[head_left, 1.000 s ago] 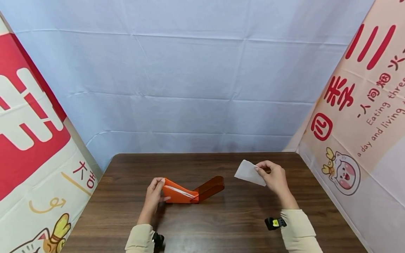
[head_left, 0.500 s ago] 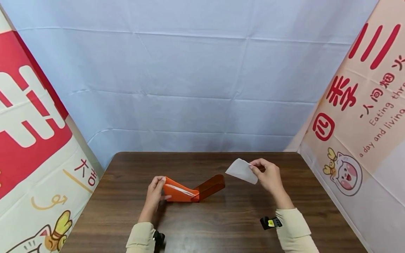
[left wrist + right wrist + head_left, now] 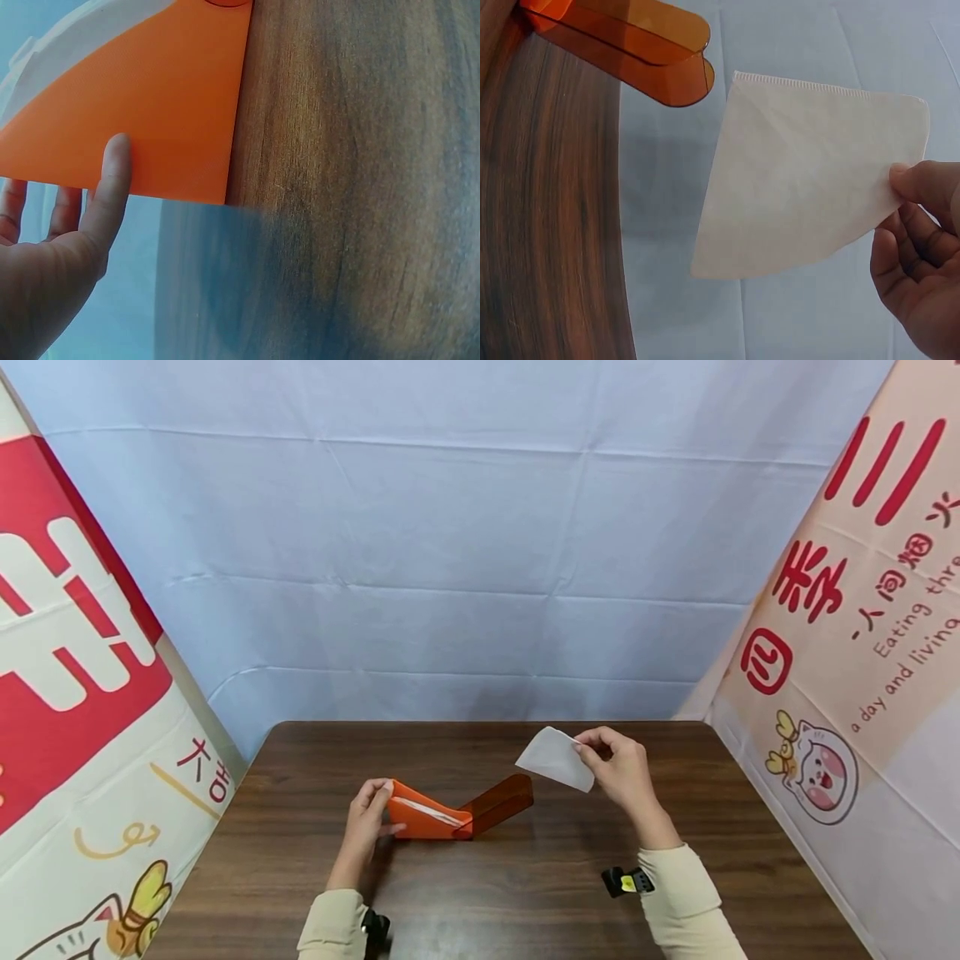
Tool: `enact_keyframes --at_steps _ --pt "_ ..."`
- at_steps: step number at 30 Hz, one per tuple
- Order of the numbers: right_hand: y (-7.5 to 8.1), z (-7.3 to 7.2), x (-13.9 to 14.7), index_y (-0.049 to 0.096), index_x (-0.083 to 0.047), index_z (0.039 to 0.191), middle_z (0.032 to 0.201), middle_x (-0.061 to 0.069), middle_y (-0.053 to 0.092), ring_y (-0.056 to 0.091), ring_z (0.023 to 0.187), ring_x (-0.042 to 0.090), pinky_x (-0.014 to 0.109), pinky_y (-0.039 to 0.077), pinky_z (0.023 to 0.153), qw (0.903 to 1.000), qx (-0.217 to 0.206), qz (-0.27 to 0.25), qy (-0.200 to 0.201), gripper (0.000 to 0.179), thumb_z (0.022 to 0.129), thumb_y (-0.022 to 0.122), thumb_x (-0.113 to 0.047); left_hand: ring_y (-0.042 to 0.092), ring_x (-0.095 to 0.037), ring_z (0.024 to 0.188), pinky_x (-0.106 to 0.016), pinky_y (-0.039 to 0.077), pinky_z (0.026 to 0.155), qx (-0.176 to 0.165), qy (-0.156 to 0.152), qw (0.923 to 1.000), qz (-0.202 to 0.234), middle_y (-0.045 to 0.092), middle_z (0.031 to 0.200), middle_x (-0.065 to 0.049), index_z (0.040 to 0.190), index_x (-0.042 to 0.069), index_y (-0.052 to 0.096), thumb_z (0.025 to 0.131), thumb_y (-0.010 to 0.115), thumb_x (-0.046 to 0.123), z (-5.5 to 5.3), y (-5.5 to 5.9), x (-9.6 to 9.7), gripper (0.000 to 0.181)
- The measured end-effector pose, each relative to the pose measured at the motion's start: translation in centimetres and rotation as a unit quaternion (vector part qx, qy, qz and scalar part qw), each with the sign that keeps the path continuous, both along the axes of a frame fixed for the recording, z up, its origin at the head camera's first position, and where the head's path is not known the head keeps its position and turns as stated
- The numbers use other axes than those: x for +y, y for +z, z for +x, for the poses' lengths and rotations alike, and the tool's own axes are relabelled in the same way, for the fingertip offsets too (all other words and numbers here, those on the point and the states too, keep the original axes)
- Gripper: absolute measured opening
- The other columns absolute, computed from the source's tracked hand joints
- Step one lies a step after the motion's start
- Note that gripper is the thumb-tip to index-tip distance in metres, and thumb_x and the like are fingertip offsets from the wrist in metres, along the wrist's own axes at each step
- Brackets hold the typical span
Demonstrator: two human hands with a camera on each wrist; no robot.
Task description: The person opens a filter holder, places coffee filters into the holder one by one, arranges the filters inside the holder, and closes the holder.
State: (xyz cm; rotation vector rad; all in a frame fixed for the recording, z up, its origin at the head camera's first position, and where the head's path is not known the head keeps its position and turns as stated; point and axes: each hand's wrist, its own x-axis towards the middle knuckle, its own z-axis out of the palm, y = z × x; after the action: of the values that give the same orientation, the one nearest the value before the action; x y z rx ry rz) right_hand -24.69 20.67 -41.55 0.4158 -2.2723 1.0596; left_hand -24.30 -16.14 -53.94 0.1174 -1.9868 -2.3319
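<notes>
My left hand (image 3: 364,818) grips the left end of an orange coffee filter holder (image 3: 420,828) standing on the table. In the left wrist view its thumb lies on the orange face (image 3: 172,112), with other fingers behind. White filter papers (image 3: 82,45) show above the holder's sloping edge. The see-through brown lid (image 3: 501,802) is swung out to the right. Between thumb and fingers, my right hand (image 3: 622,770) pinches a white coffee filter paper (image 3: 555,758), held in the air right of the lid. A crimped seam runs along its upper edge in the right wrist view.
The dark wooden table (image 3: 480,893) lies under both hands. A pale blue cloth (image 3: 465,568) hangs behind its far edge, and printed cloths (image 3: 810,693) hang at both sides. Each wrist wears a small black camera (image 3: 618,882).
My right hand has moved left with the filter paper, toward the lid, rising slightly. My left hand and the holder stay in place.
</notes>
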Motion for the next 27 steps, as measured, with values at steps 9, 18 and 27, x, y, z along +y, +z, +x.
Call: enact_keyframes --at_steps 9,18,27 --pt "0.3 -0.3 -1.2 0.067 -0.005 0.079 0.068 -0.001 0.060 0.048 0.056 0.011 0.022 0.040 0.047 0.9997 0.002 -0.004 0.022 0.008 0.078 0.074 -0.001 0.058 -0.019 0.088 -0.052 0.053 0.063 -0.001 0.002 1.0000 0.006 0.056 0.097 -0.009 0.111 0.003 0.054 0.094 0.056 0.033 0.0 -0.1 0.0 0.035" --pt "0.4 -0.5 -2.2 0.067 -0.004 0.081 0.070 -0.001 0.062 0.051 0.059 0.013 0.022 0.042 0.051 0.9990 0.001 -0.014 0.042 0.007 0.079 0.073 -0.001 0.059 -0.019 0.088 -0.052 0.053 0.062 -0.001 0.005 1.0000 0.004 0.056 0.097 -0.009 0.111 0.003 0.053 0.095 0.054 0.031 0.0 -0.1 0.1 0.033" --pt "0.1 -0.6 -3.7 0.067 -0.005 0.081 0.071 -0.003 0.061 0.051 0.060 0.012 0.026 0.043 0.052 0.9972 0.009 -0.027 0.069 0.006 0.080 0.073 -0.005 0.058 -0.019 0.088 -0.053 0.052 0.064 0.004 0.004 0.9999 -0.009 0.055 0.097 -0.011 0.112 0.000 0.052 0.096 0.053 0.030 0.1 -0.1 0.0 0.034"
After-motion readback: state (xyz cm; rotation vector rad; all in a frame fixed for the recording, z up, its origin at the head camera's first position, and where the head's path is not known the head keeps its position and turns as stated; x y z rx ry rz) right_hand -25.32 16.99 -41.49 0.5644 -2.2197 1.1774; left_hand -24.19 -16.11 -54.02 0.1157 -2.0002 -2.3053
